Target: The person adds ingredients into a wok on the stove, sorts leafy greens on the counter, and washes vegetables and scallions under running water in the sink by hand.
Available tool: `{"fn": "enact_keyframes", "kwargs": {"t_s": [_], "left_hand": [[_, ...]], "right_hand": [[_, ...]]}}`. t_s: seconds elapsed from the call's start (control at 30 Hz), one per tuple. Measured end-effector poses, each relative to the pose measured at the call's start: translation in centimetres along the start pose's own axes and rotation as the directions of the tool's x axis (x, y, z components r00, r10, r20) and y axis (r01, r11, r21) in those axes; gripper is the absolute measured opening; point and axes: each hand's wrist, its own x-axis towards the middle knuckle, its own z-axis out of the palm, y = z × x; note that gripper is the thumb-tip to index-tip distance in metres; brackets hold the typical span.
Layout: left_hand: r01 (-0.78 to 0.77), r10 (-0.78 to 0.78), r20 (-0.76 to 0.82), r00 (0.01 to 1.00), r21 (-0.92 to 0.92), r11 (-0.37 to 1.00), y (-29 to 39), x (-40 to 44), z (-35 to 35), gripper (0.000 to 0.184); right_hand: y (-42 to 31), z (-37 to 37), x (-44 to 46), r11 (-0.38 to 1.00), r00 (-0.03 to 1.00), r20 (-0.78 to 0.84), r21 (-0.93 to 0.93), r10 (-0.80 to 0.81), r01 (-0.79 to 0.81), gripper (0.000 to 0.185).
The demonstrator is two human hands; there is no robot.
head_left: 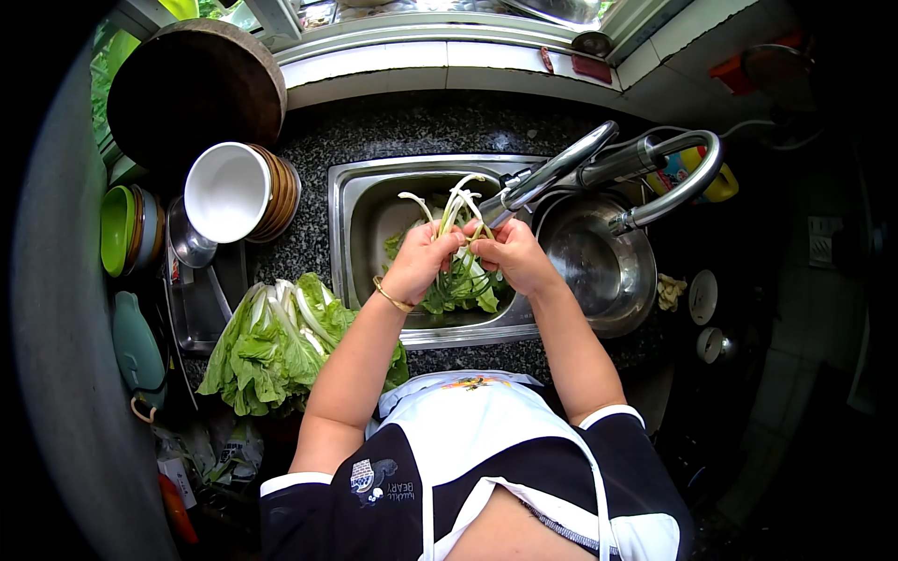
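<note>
Over the sink basin, my left hand (423,264) is closed round a small bunch of spring onions (455,208), their white ends pointing up and away from me. Close beside it, my right hand (515,254) pinches the same stalks, with thumbs and fingertips almost touching. Below the hands, green leaves (475,292) lie in the steel sink (372,245). A bunch of leafy lettuce (271,351) with pale stems rests on the counter by my left forearm. The palms and some of the fingers are hidden from view.
A chrome faucet (552,173) reaches over the sink from the right. A metal basin (599,280) sits right of it. Stacked bowls (227,192), a round wooden board (192,89) and green bowls (118,230) stand at the left. A yellow bottle (718,187) is behind the faucet.
</note>
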Motion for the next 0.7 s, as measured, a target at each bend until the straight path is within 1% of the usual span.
{"fn": "enact_keyframes", "kwargs": {"t_s": [0.03, 0.1, 0.17, 0.2, 0.23, 0.27, 0.3, 0.37, 0.4, 0.43, 0.5, 0.53, 0.57, 0.63, 0.67, 0.7], "left_hand": [[-0.001, 0.001, -0.001, 1.000, 0.000, 1.000, -0.2, 0.0, -0.1, 0.014], [-0.004, 0.003, -0.008, 1.000, -0.084, 0.996, -0.5, 0.0, -0.3, 0.014], [-0.029, 0.027, -0.021, 0.999, -0.081, 0.996, -0.7, -0.2, -0.3, 0.014], [-0.055, 0.052, -0.034, 0.998, -0.077, 0.996, -0.7, -0.3, -0.3, 0.014], [-0.055, 0.052, -0.034, 0.998, -0.078, 0.995, -0.8, -0.4, -0.3, 0.014], [-0.049, 0.042, -0.047, 0.998, -0.163, 0.985, -0.8, -0.4, -0.3, 0.016], [-0.044, 0.031, -0.058, 0.998, -0.247, 0.968, -0.8, -0.5, -0.3, 0.017], [-0.054, 0.041, -0.055, 0.998, -0.250, 0.967, -0.6, -0.7, -0.4, 0.020], [-0.064, 0.053, -0.051, 0.997, -0.254, 0.965, -0.4, -0.9, -0.3, 0.023], [-0.065, 0.054, -0.052, 0.997, -0.254, 0.965, -0.2, -1.0, -0.1, 0.023], [-0.100, 0.095, -0.044, 0.994, -0.130, 0.987, 0.4, -1.4, 0.6, 0.026], [-0.124, 0.123, -0.018, 0.992, -0.169, 0.978, 0.7, -1.6, 0.9, 0.021], [-0.124, 0.123, -0.018, 0.992, -0.169, 0.978, 0.3, -1.3, 1.1, 0.021], [-0.253, 0.245, -0.136, 0.960, -0.047, 0.966, -0.2, -0.5, 1.5, 0.020], [-0.247, 0.236, -0.168, 0.957, -0.042, 0.968, -0.4, -0.3, 1.7, 0.013], [-0.246, 0.236, -0.164, 0.958, -0.044, 0.968, -0.5, -0.1, 1.9, 0.013]], "right_hand": [[0.2, 0.0, 0.0, 1.000, 1.000, 0.004, 0.031, -0.001, 0.001, 0.015], [0.7, 0.0, 0.2, 0.998, 1.000, 0.008, 0.062, -0.001, 0.000, 0.014], [1.4, -0.2, 0.7, 0.989, 0.999, -0.004, 0.143, 0.032, -0.031, 0.011], [1.7, -0.2, 0.7, 0.989, 0.999, -0.004, 0.142, 0.032, -0.031, 0.011], [2.0, 0.0, 0.8, 0.991, 0.998, -0.055, 0.134, 0.000, 0.007, 0.010], [2.2, 0.2, 0.8, 0.991, 0.994, -0.105, 0.124, -0.031, 0.044, 0.012], [2.5, 0.3, 0.8, 0.991, 0.994, -0.103, 0.123, -0.031, 0.044, 0.012], [2.9, 0.6, 0.5, 0.991, 0.989, -0.096, -0.090, -0.110, 0.101, 0.013], [3.2, 1.2, 0.3, 0.985, 0.983, -0.063, -0.051, -0.171, 0.168, 0.015], [3.6, 1.4, 0.1, 0.984, 0.983, -0.063, -0.051, -0.171, 0.168, 0.015], [4.5, 1.9, 0.0, 0.978, 0.981, -0.109, -0.154, -0.159, 0.141, 0.015], [4.8, 2.4, -0.1, 0.964, 0.971, -0.176, -0.236, -0.165, 0.121, 0.010], [5.2, 2.8, -0.3, 0.964, 0.971, -0.175, -0.236, -0.165, 0.121, 0.010], [6.1, 3.6, -0.8, 0.815, 0.901, -0.198, -0.531, -0.386, 0.233, 0.011], [6.4, 4.1, -0.9, 0.749, 0.829, -0.212, -0.580, -0.518, 0.321, 0.011], [6.1, 4.2, -1.3, 0.748, 0.827, -0.214, -0.581, -0.519, 0.319, 0.011]]}}
